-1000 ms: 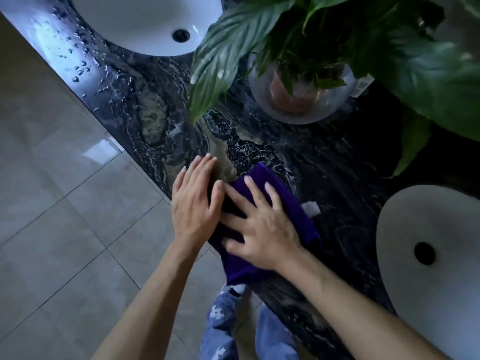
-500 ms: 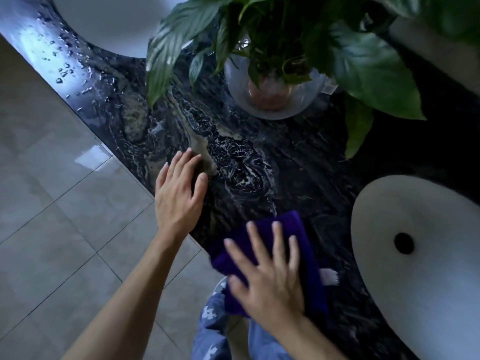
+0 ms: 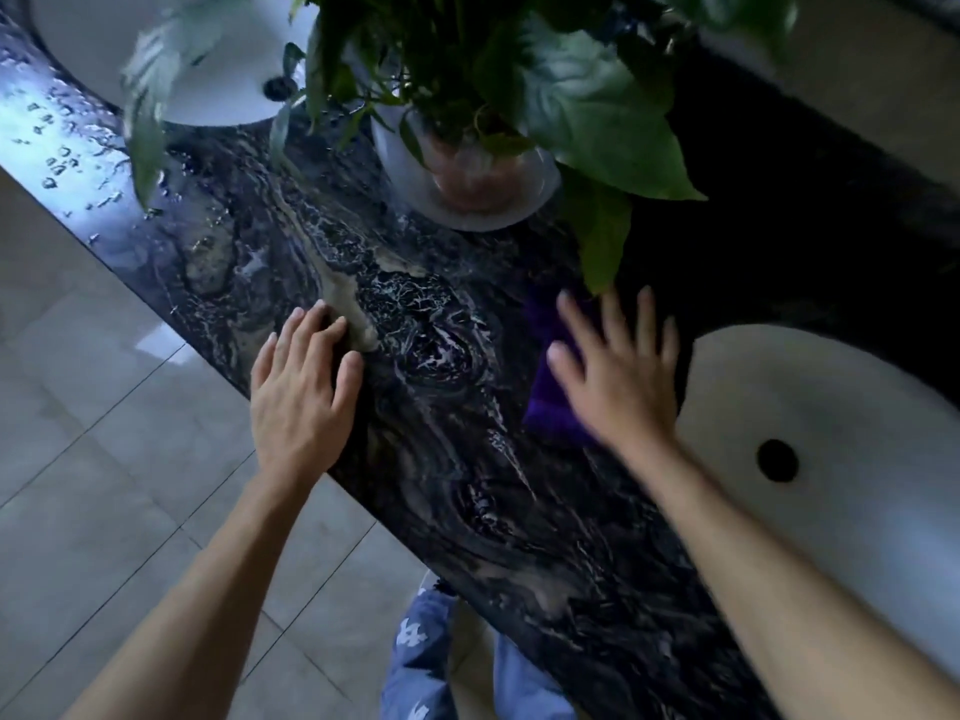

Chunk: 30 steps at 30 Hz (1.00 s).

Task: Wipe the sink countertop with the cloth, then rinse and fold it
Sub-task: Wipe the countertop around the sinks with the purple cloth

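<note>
A purple cloth lies flat on the dark marbled countertop, just left of the right-hand white sink. My right hand presses on the cloth with straight, spread fingers and covers most of it; the hand is blurred. My left hand rests flat on the countertop near its front edge, apart from the cloth, fingers straight.
A potted plant in a glass bowl stands at the back, its leaves hanging over the counter and near my right fingertips. A second white sink is at the far left, with water drops on the counter beside it. Tiled floor lies below.
My right hand has slid the cloth away from the front edge toward the back, next to the right sink. My left hand stayed flat on the counter edge.
</note>
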Each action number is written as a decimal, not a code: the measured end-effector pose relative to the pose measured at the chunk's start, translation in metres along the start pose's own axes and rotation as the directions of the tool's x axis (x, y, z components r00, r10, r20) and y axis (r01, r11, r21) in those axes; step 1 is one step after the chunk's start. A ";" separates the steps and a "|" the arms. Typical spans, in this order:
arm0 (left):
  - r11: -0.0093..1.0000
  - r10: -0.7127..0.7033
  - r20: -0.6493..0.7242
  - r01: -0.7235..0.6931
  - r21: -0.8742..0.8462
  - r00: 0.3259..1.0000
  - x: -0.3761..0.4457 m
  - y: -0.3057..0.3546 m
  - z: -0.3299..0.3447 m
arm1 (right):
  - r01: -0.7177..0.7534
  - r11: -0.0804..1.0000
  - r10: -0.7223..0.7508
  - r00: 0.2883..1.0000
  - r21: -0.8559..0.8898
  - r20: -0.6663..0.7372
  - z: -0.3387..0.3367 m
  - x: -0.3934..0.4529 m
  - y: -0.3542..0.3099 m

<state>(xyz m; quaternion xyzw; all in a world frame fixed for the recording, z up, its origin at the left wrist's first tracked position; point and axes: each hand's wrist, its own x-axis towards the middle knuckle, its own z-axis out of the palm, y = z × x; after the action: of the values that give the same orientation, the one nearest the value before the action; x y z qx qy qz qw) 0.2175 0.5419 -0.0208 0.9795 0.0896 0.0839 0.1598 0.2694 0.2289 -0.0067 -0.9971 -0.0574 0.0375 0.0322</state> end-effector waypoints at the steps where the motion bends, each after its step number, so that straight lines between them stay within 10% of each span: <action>1: 1.000 0.006 0.001 -0.006 0.002 1.000 0.001 0.001 0.001 | 0.048 0.999 -0.048 0.999 0.006 0.004 0.002 -0.038 -0.012; 6: 1.000 -0.011 -0.006 0.011 0.005 1.000 0.001 0.002 0.000 | 0.307 0.948 -0.316 0.941 0.085 0.125 0.007 -0.175 -0.030; 17: 0.997 -0.048 0.046 0.045 0.063 0.998 -0.001 0.020 0.003 | 0.015 0.998 -0.020 0.997 0.064 0.076 -0.002 0.046 -0.028; 23: 0.947 -0.118 -0.016 0.108 -0.303 0.993 -0.012 0.115 0.011 | 0.396 0.912 -0.408 0.904 0.108 0.128 0.005 -0.049 -0.082; 30: 0.946 0.101 -0.030 -0.105 -0.305 0.994 0.015 0.197 0.056 | 0.257 0.965 -0.261 0.962 0.055 0.085 0.002 0.064 0.009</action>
<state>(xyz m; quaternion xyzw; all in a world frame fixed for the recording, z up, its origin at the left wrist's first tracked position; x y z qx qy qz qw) 0.2728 0.3440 -0.0067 0.9455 0.0254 0.1118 0.3046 0.3341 0.2275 -0.0139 -0.9773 -0.1880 0.0796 0.0560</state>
